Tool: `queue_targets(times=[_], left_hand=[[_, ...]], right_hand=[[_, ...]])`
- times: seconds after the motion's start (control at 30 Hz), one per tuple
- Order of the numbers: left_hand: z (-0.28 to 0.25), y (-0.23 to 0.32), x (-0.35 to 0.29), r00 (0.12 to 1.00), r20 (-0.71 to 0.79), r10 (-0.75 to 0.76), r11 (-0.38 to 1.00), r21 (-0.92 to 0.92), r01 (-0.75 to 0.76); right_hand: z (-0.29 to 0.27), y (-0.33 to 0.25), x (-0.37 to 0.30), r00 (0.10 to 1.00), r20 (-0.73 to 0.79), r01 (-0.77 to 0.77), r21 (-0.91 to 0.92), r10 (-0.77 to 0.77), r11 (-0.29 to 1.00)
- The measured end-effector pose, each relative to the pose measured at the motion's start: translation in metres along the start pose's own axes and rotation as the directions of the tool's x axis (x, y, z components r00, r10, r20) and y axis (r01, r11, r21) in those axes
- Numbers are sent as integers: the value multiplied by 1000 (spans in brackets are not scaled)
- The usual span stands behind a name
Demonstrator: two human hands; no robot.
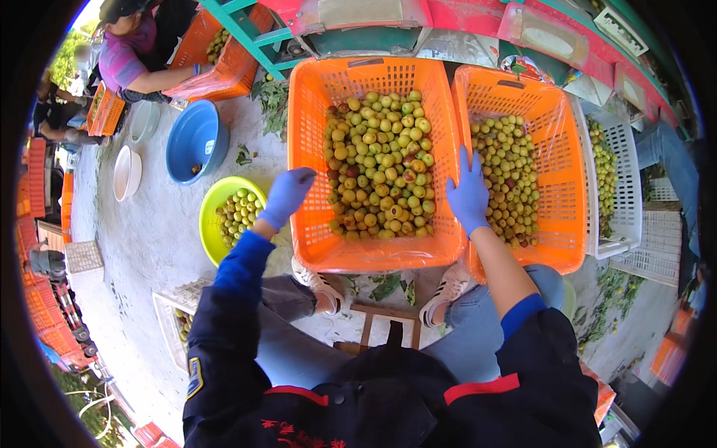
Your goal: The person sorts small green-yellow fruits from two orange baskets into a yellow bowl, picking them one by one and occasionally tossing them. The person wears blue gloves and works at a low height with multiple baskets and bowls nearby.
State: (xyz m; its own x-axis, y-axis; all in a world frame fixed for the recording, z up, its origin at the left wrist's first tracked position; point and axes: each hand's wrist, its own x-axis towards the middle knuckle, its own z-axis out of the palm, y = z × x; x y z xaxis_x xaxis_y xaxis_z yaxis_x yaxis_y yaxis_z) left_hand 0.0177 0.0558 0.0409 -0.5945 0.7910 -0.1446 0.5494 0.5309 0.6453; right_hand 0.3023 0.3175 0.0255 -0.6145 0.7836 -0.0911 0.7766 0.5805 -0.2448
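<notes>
An orange plastic crate (442, 89), lined with clear film, stands in front of me. It holds many round yellow-green fruits with brown patches (381, 164), which look like jujubes. Both my hands wear thin purple-blue gloves. My left hand (286, 198) is at the crate's left rim, its fingers bent together over the edge. On the opposite side, my right hand (469, 196) lies at the right rim with its fingers stretched and apart, beside a second orange crate (564, 187) of the same fruit. No fruit shows in either hand.
A lime-green basin (211, 213) of fruit, a blue basin (187, 142) and a white bowl (127, 173) stand on the left. To the right is a white crate (631, 179) of fruit. Red-and-green machinery (478, 19) spans the back. Another person (131, 56) works at the far left.
</notes>
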Motion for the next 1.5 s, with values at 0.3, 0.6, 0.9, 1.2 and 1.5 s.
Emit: queue_targets(times=[0.3,0.6,0.9,1.2,1.5], left_hand=[[130,-28,130,959,60,-276,873,433,224],[124,-40,128,941,198,-274,873,462,157],[124,1,151,996,82,26,961,271,-47],[136,12,164,966,213,-147,882,470,31],[138,-1,147,963,258,-73,808,581,-94]], right_hand=[[7,-1,4,998,23,-52,20,52,998],[9,-2,6,998,4,-62,8,62,998],[8,1,6,998,-7,-69,-9,69,998],[4,-4,6,996,28,-81,12,81,997],[4,-5,7,998,24,-62,39,61,997]])
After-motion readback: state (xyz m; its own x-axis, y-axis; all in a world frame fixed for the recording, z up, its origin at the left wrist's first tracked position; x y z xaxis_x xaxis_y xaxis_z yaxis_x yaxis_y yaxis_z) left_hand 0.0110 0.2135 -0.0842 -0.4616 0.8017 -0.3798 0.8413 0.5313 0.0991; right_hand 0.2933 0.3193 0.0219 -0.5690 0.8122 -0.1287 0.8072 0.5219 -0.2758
